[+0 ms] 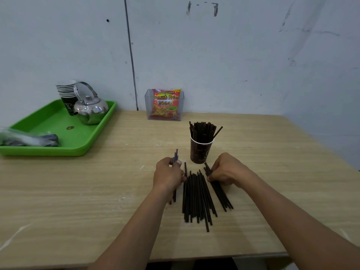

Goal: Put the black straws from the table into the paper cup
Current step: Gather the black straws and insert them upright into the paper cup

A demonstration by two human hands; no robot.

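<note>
A brown paper cup stands upright on the wooden table, packed with several black straws that stick out of its top. In front of it lies a loose pile of black straws. My left hand grips a few black straws, their tips poking up past the thumb and their lower ends showing below the hand. My right hand pinches a small bundle of straws at the right edge of the pile, just right of the cup's base.
A green tray at the back left carries a steel kettle, a stack of paper cups and a plastic-wrapped bundle. A clear holder with a snack packet stands against the wall. The table's near edge runs just below my forearms.
</note>
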